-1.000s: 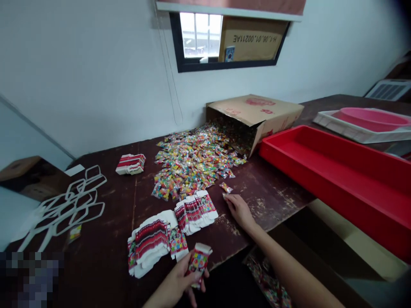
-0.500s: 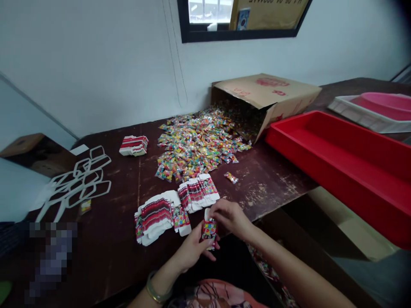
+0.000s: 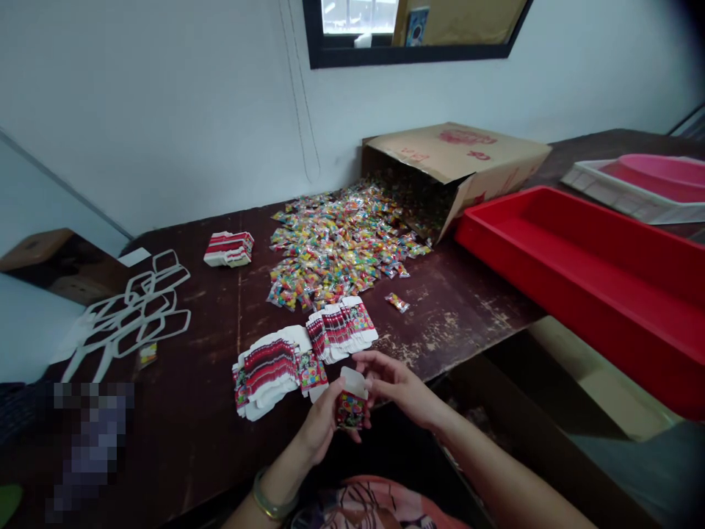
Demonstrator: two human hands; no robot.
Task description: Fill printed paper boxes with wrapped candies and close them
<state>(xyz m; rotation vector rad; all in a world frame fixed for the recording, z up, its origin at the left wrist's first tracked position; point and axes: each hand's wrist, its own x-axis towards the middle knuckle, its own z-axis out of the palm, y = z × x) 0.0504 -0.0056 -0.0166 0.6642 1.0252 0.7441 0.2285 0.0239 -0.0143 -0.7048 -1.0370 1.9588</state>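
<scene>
My left hand [image 3: 322, 426] is closed around a small printed candy box [image 3: 351, 408], red with colourful dots. The box stands upright and open at the top, its white inner flap raised. At its upper right edge my right hand [image 3: 397, 383] pinches the side with thumb and fingers. Just beyond my hands lie two fanned stacks of flat, folded candy boxes, a left stack [image 3: 269, 371] and a right stack [image 3: 340, 328]. Behind them spreads a heap of small wrapped candy packets [image 3: 335, 246], with a single candy packet [image 3: 397, 302] apart on the right.
A cardboard carton [image 3: 457, 150] lies on its side, spilling packets. To the right sits a long red tray [image 3: 584, 294]; behind it, a white tray [image 3: 617, 195] holds a pink basin. Left on the dark table [image 3: 198, 308] are another box stack [image 3: 228, 248] and white loops [image 3: 140, 308].
The box in my left hand has gone from flattened to opened out, its top now gaping. My right hand has moved slightly down along its right side.
</scene>
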